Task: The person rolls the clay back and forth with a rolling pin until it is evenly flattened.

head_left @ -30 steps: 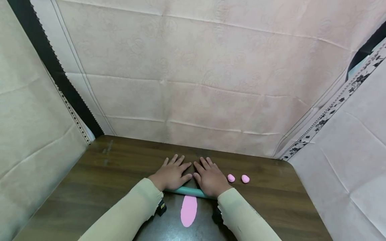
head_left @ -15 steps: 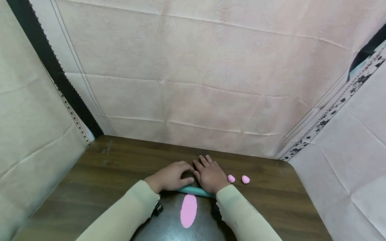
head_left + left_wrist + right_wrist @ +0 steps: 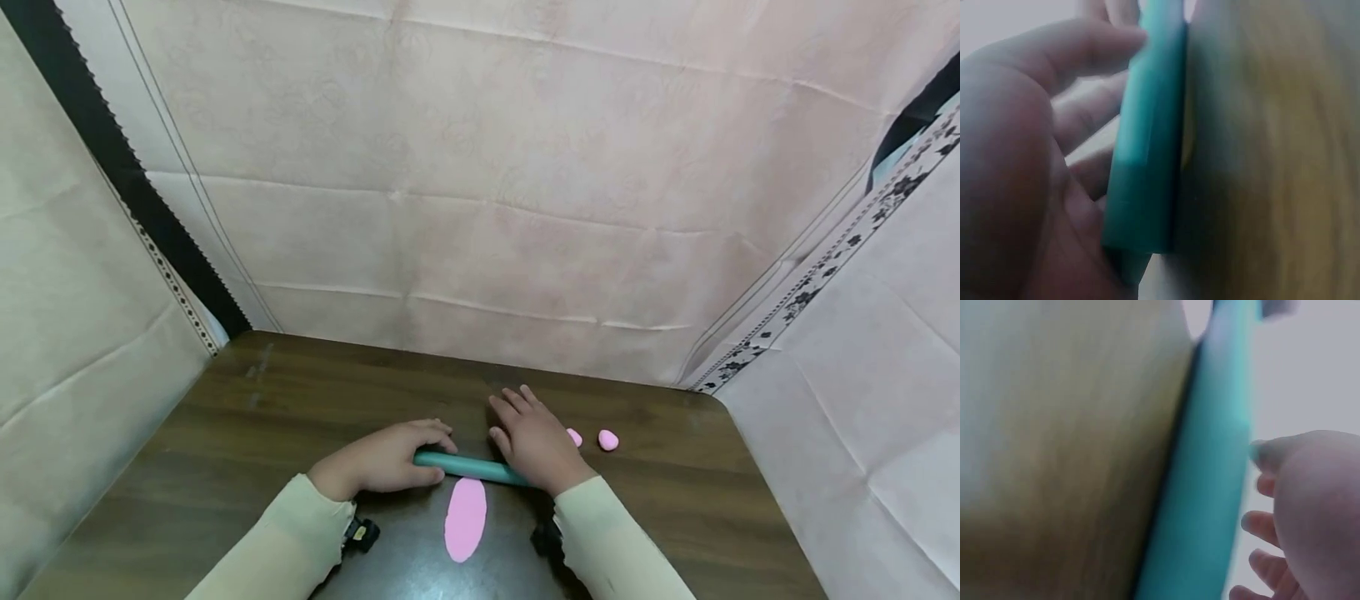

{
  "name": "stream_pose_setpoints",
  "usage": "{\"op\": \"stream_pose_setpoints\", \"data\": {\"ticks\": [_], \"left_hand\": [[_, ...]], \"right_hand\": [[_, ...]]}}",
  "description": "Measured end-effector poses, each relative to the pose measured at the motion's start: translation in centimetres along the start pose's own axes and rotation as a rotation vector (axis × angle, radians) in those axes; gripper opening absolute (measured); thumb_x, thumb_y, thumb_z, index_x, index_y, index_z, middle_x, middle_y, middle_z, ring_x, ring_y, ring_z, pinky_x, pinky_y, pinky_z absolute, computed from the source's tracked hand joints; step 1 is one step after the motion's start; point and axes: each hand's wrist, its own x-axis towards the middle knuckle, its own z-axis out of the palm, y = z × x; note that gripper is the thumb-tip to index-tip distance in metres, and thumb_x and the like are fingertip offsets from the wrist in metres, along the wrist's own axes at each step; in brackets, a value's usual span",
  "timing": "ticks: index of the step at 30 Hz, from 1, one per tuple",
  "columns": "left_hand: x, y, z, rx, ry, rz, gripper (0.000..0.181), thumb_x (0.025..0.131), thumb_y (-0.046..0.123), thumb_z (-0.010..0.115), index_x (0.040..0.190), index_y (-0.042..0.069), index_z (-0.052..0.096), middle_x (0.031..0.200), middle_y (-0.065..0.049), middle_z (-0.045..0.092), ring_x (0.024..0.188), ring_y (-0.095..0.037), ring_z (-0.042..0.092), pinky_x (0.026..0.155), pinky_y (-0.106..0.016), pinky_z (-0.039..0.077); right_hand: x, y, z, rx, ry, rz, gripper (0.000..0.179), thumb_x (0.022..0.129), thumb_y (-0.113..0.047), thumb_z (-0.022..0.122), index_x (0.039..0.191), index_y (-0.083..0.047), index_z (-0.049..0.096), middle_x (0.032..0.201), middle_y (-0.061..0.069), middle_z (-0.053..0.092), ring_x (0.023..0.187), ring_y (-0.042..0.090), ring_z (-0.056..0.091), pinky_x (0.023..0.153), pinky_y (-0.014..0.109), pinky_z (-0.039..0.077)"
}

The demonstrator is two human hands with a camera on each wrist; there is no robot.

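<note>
A teal rolling pin [image 3: 480, 469] lies crosswise on the table, touching or overlapping the far end of a flat, long oval of pink clay [image 3: 465, 521]. My left hand [image 3: 388, 458] is at its left end. In the left wrist view the thumb lies against the near side of the rolling pin [image 3: 1147, 137] and the fingers curl behind it. My right hand [image 3: 542, 443] is over the right part, its fingers loosely bent and reaching past the pin. The right wrist view shows those fingers [image 3: 1263, 528] beside the pin, not wrapped round it.
Two small pink clay lumps sit right of my right hand: one lump [image 3: 608, 440] in full view, the other lump [image 3: 574, 437] partly hidden by the hand. The brown wooden table [image 3: 675, 500] ends at a pale cloth wall [image 3: 480, 250], with more cloth at both sides.
My left hand has lifted from flat, slid left and curled round the pin's left end, now exposed. My right hand has shifted slightly right and its fingers have bent a little.
</note>
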Motion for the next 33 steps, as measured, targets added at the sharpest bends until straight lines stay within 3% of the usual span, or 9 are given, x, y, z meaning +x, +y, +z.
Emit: {"op": "stream_pose_setpoints", "data": {"ticks": [4, 8, 12, 15, 22, 33], "left_hand": [[-0.2, -0.1, 0.3, -0.013, 0.035, 0.009, 0.028, 0.108, 0.035, 0.076, 0.136, 0.030, 0.077, 0.169, -0.004, 0.058, 0.169, -0.036, 0.039, 0.130, -0.067, 0.040], [0.0, -0.3, 0.5, -0.016, 0.053, 0.020, 0.022, 0.108, 0.033, 0.077, 0.130, 0.033, 0.077, 0.168, -0.003, 0.060, 0.168, -0.035, 0.041, 0.131, -0.066, 0.039], [0.0, -0.6, 0.4, -0.014, 0.064, 0.027, 0.021, 0.109, 0.038, 0.076, 0.130, 0.036, 0.077, 0.168, -0.001, 0.060, 0.169, -0.035, 0.039, 0.132, -0.066, 0.039], [0.0, -1.0, 0.2, -0.001, 0.084, 0.034, 0.025, 0.110, 0.041, 0.075, 0.134, 0.034, 0.078, 0.167, 0.001, 0.061, 0.168, -0.033, 0.042, 0.130, -0.065, 0.041], [0.0, -1.4, -0.1, 0.020, 0.104, 0.064, 0.036, 0.112, 0.042, 0.073, 0.143, 0.026, 0.078, 0.166, 0.000, 0.063, 0.165, -0.032, 0.047, 0.129, -0.063, 0.043], [-0.2, -1.5, 0.7, 0.030, 0.145, 0.048, 0.033, 0.113, 0.043, 0.070, 0.143, 0.031, 0.077, 0.163, 0.004, 0.064, 0.158, -0.027, 0.055, 0.126, -0.058, 0.048]], "right_hand": [[-3.3, -1.6, -1.1, 0.020, 0.109, -0.103, 0.053, 0.110, -0.045, 0.074, 0.156, -0.020, 0.068, 0.166, 0.006, 0.062, 0.165, 0.034, 0.047, 0.125, 0.054, 0.051], [-6.7, -3.9, -1.5, 0.038, 0.208, -0.253, 0.039, 0.101, -0.042, 0.086, 0.131, -0.017, 0.082, 0.139, 0.000, 0.077, 0.140, 0.023, 0.070, 0.111, 0.044, 0.062], [-8.6, -6.1, -1.4, 0.018, 0.214, -0.353, 0.031, 0.090, -0.045, 0.094, 0.104, -0.020, 0.081, 0.113, -0.009, 0.074, 0.114, 0.012, 0.072, 0.098, 0.033, 0.064], [-9.0, -7.0, -1.2, -0.001, 0.172, -0.363, 0.039, 0.085, -0.054, 0.097, 0.098, -0.023, 0.078, 0.106, -0.013, 0.070, 0.110, 0.009, 0.069, 0.092, 0.028, 0.062], [-8.7, -6.9, -0.1, -0.014, 0.093, -0.329, 0.048, 0.081, -0.060, 0.099, 0.108, -0.025, 0.082, 0.112, -0.013, 0.070, 0.110, 0.008, 0.066, 0.092, 0.026, 0.061], [-8.4, -6.5, 1.2, -0.038, 0.178, -0.412, 0.037, 0.087, -0.054, 0.097, 0.103, -0.024, 0.081, 0.107, -0.014, 0.073, 0.104, 0.007, 0.068, 0.090, 0.024, 0.060]]}}
